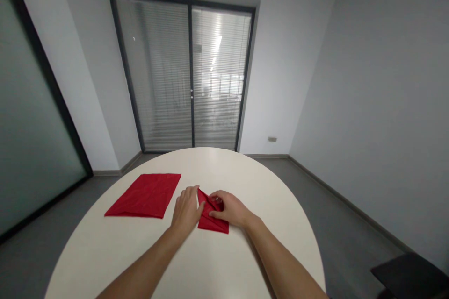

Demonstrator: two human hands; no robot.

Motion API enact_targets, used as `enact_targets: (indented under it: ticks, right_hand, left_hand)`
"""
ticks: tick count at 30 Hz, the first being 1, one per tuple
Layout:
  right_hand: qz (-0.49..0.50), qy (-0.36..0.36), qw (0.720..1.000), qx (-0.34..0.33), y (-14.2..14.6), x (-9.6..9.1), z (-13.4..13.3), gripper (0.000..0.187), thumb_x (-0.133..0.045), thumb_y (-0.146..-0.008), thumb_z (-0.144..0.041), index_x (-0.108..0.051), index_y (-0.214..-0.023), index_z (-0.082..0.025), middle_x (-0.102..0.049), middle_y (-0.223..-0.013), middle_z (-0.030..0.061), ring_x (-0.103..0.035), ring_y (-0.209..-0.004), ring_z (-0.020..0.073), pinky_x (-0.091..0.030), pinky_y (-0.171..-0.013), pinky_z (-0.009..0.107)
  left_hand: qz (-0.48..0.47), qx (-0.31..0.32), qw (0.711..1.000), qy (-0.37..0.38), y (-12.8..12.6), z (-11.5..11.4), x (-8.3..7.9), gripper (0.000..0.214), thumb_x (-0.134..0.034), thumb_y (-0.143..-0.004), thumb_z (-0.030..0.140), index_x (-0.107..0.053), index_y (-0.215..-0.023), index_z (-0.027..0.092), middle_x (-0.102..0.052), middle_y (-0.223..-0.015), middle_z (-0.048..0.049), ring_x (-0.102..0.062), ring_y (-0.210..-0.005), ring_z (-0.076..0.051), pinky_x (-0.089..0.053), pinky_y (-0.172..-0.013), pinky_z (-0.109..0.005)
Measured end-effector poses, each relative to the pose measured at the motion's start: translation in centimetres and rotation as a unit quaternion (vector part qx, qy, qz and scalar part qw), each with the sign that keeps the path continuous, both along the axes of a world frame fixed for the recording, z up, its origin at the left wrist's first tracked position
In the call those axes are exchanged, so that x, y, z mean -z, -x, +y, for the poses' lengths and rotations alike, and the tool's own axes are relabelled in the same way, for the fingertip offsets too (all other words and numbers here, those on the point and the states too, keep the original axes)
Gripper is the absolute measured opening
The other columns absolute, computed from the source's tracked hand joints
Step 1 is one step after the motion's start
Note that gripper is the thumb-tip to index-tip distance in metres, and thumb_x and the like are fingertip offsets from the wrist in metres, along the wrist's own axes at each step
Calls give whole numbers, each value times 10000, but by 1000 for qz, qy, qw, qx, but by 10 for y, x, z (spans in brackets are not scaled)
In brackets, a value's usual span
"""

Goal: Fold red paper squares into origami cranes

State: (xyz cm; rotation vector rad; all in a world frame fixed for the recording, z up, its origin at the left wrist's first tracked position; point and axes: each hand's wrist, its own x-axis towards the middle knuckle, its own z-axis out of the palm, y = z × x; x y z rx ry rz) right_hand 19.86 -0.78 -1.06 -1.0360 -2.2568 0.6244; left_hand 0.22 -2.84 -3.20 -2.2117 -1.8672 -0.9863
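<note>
A small folded red sheet [213,225], creased, lies on the table in front of me; I cannot tell whether it is cloth or paper. Along its left edge rests my left hand [187,208], fingers stretched out and thumb apart from them, the thumb tip touching the sheet. My right hand [232,208] comes over the sheet's right side with curled fingers and pinches a raised fold near its upper right. Part of the sheet is hidden under this hand. A larger, flat red sheet [145,196] lies to the left, untouched.
Both sheets lie on a round, cream-coloured table [199,266]. Beyond its far edge stands a glazed partition with blinds [161,79]. A dark seat-like object [414,273] is at the lower right, beside the wall.
</note>
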Motion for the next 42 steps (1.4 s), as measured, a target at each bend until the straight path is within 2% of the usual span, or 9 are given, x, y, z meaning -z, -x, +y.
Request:
enact_targets:
  ticks: [4,8,12,16,19,26,30,34,42]
  right_hand:
    - [-37,-35,999,-13,-2,2,3,366,-729,-764,-258,-659,-1119,-198,-694,-1041,65,-619,-915,212,-475,-841,314]
    - [-64,-42,997,-22,-6,-1,3,317,-641,-838,-240,-663,-1151,-200,-707,-1102,85,-631,-982,226,-463,-899,327]
    - [-68,-43,994,-69,-9,-10,-1,339,-584,-879,-237,-654,-1211,-241,-710,-1142,65,-641,-1023,223,-444,-973,351]
    - [-59,-56,985,-149,-11,-18,-5,393,-635,-854,-287,-637,-1246,-269,-695,-1210,43,-624,-1110,237,-312,-1133,436]
    - [-70,-48,985,-148,-14,-18,-5,403,-635,-859,-319,-635,-1259,-274,-658,-1288,52,-586,-1194,260,-256,-1166,479]
    - [-154,28,984,-80,-17,-1,-1,865,-655,-796,-613,-354,-1511,-232,-322,-1569,126,-145,-1479,388,-148,-1181,579]
    - [-176,57,981,-51,-16,4,-1,806,-494,-895,-643,-257,-1543,-227,-240,-1597,114,-41,-1495,368,-92,-1185,592]
    - [-163,0,986,-46,-17,1,-1,622,-408,-980,-511,-334,-1520,-210,-308,-1578,111,-111,-1497,333,-159,-1185,560]
    - [-97,-117,979,-138,-11,-16,0,339,-479,-956,-259,-674,-1233,-248,-643,-1312,73,-496,-1308,240,-231,-1192,463]
  left_hand:
    - [-19,85,996,-32,-2,2,4,443,-448,-873,119,-498,-1310,170,-592,-1300,-127,-538,-1225,-249,-431,-1045,-439]
    - [10,161,986,49,-5,0,9,493,-385,-925,157,-436,-1415,147,-519,-1444,-142,-467,-1350,-232,-361,-1134,-454]
    - [62,160,976,136,-5,-7,7,480,-346,-973,270,-461,-1426,155,-439,-1514,-129,-377,-1418,-246,-281,-1168,-509]
    - [93,143,973,153,-2,-10,3,534,-383,-966,359,-426,-1461,164,-370,-1550,-127,-308,-1452,-274,-216,-1177,-553]
    - [102,131,974,152,3,-9,3,551,-393,-961,399,-422,-1469,185,-347,-1559,-129,-294,-1457,-289,-198,-1176,-562]
    - [119,64,983,128,6,-5,8,516,-372,-973,366,-463,-1443,174,-384,-1539,-145,-338,-1431,-325,-212,-1157,-577]
    - [125,40,984,117,5,-4,7,493,-377,-975,358,-502,-1413,167,-434,-1509,-154,-381,-1405,-334,-216,-1151,-575]
    - [131,35,983,120,5,-5,4,511,-404,-964,371,-513,-1403,135,-448,-1496,-170,-403,-1387,-346,-230,-1152,-558]
    - [110,56,986,111,11,-4,-2,473,-407,-952,346,-560,-1365,174,-453,-1508,-114,-457,-1330,-339,-281,-1128,-544]
